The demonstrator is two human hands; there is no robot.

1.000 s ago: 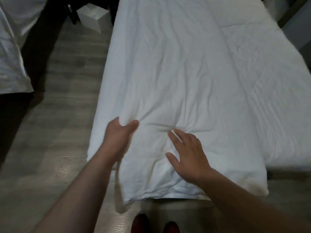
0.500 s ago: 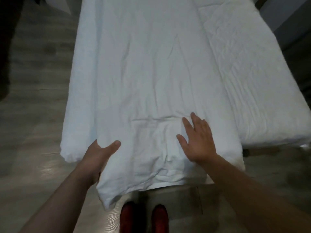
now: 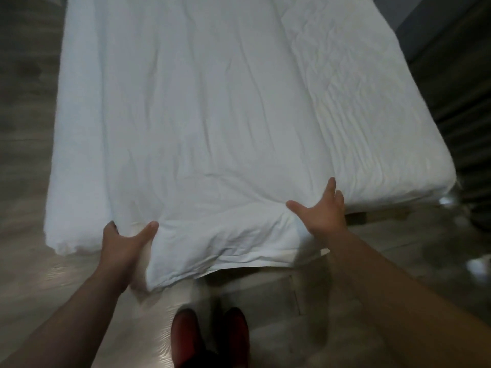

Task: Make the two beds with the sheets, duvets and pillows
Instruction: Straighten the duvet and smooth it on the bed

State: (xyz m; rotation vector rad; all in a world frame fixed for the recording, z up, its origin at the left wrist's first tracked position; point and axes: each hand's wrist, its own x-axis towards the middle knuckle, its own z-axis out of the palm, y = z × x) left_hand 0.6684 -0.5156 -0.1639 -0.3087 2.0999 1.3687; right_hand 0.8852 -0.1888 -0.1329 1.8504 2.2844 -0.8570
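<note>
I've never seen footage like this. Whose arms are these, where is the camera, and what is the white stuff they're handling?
No machine here: a person wears a camera on the head, looking down, so you see their own arms. They stand at the end of a bed. The left hand grips the near edge of a white duvet, thumb on top. The right hand rests flat on it, fingers spread. The bed's sheeted right side lies uncovered. Below are their red shoes on a wooden floor.
</note>
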